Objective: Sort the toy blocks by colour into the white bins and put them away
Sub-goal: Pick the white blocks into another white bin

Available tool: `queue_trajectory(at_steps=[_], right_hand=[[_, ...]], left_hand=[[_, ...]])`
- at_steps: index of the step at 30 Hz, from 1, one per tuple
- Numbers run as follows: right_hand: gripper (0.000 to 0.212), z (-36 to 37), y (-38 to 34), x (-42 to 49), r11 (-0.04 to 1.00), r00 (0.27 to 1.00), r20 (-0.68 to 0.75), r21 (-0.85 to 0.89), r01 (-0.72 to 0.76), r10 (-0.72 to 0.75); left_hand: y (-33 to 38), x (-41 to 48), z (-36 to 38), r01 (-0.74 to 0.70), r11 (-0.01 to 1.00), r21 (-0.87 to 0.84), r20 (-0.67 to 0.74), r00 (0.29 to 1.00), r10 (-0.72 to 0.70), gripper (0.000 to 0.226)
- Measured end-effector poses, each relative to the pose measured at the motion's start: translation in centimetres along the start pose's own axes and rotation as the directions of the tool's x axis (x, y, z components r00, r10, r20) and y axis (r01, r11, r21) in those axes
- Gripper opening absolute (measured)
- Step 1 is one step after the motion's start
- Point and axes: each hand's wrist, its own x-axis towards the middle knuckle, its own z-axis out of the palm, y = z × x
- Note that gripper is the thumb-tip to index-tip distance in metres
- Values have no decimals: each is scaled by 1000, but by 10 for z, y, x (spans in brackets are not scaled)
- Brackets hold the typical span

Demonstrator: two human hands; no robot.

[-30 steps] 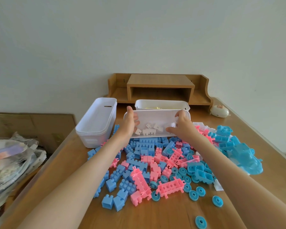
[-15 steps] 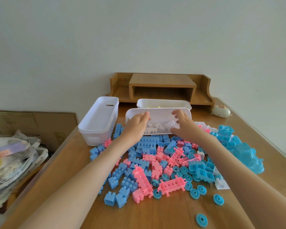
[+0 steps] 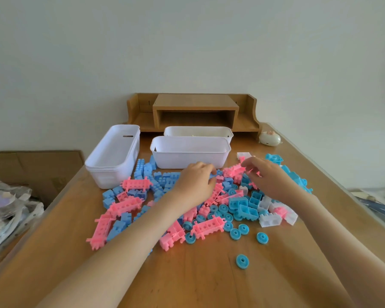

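The blocks (image 3: pixel 217 194) lie in a loose heap on the wooden surface (image 3: pixel 209 285), pink and blue mixed with a few white ones (image 3: pixel 269 220), and blue wheels (image 3: pixel 242 261) are scattered at the near edge. Three white bins stand behind the heap: a tall bin (image 3: pixel 111 174) at the left, a low bin (image 3: pixel 190 160) touching the far side of the heap, and a third bin (image 3: pixel 209 132) behind that, in front of a wooden shelf (image 3: pixel 196 103). The left hand (image 3: pixel 195 184) hangs over blue pieces just before the low bin, fingers curled down onto them; whether it grips one I cannot tell. The right hand (image 3: pixel 268 176) reaches over pink pieces beside it, fingers loosely bent, and I cannot tell if it pinches anything. The pieces look like light, hard plastic, stiff and smooth, likely to slide rather than bend. Long pink bars (image 3: pixel 208 226) are best taken across their narrow sides, the flat wheels by the rim, and small bricks scooped several at once.
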Motion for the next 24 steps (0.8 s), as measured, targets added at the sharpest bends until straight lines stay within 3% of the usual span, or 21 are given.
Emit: queue_trajectory(at_steps=[4,10,15,18,20,24], right_hand=[[30,-3,6,-14,999,998,41,-34,38,-36],[35,9,11,-24,978,973,231,-193,77,-31],[29,18,18,-30,988,988,75,-70,138,-133],[35,18,20,-35,984,982,69,42,171,-174],[39,16,20,-38,977,983,58,141,162,-171],[27,-3,26,-44,982,991,-80,151,115,-104]], left_hand=[[12,-5,4,-18,999,-47,36,999,20,26],[30,-7,13,-66,991,-120,172,981,86,33],[41,-7,26,-129,990,53,143,982,120,26],[45,-10,37,-120,990,77,92,989,113,26],[44,-12,43,-112,992,61,60,992,108,29],[43,-13,46,-146,986,75,89,986,139,30]])
